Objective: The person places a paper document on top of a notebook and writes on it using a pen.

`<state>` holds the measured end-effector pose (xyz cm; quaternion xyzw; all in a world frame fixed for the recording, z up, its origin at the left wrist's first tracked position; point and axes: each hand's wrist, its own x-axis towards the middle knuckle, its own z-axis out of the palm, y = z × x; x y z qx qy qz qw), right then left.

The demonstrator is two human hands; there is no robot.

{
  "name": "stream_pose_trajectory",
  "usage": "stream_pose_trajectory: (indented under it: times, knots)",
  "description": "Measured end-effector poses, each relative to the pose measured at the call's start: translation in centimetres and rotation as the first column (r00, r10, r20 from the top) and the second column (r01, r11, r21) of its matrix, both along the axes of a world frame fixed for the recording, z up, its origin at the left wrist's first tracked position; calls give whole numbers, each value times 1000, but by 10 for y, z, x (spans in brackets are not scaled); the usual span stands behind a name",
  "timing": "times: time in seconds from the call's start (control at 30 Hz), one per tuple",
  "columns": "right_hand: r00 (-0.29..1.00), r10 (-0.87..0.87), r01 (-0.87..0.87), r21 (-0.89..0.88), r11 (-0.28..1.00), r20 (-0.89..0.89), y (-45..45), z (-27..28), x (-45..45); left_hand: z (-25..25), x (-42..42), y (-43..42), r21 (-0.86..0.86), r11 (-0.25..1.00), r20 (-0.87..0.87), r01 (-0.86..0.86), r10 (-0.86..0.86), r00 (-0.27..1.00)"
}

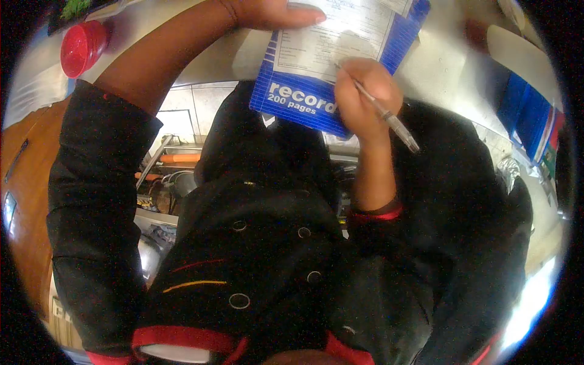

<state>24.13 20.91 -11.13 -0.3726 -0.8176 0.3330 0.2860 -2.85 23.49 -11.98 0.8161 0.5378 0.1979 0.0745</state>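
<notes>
Black jacket (261,261), nearest; my right hand (368,100) grasps a pen (396,127) over paper (328,45); left hand (264,12) touches its far left, grip unclear.

From my end this reads as a kitchen: I can see a pale, shiny surface (447,73) with a red bowl (78,50) and leafy greens (76,7), what look like pans (182,184) stored below, light tiles (213,100), and a dark cook-style jacket (267,261) with 2 columns of round buttons (239,300).
</notes>
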Motion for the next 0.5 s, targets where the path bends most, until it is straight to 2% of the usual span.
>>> stream_pose_trajectory:
  times: [0.33, 0.5]
  knots:
    - [1000, -8, 8, -34, 999, -15, -1, -1, 1, 2, 1, 1, -24, 1000, -5, -4, 4, 1000]
    - [998, -8, 10, 29, 1000, -56, 0, -6, 1, 4, 1, 0, -22, 1000, 1, -6, 6, 1000]
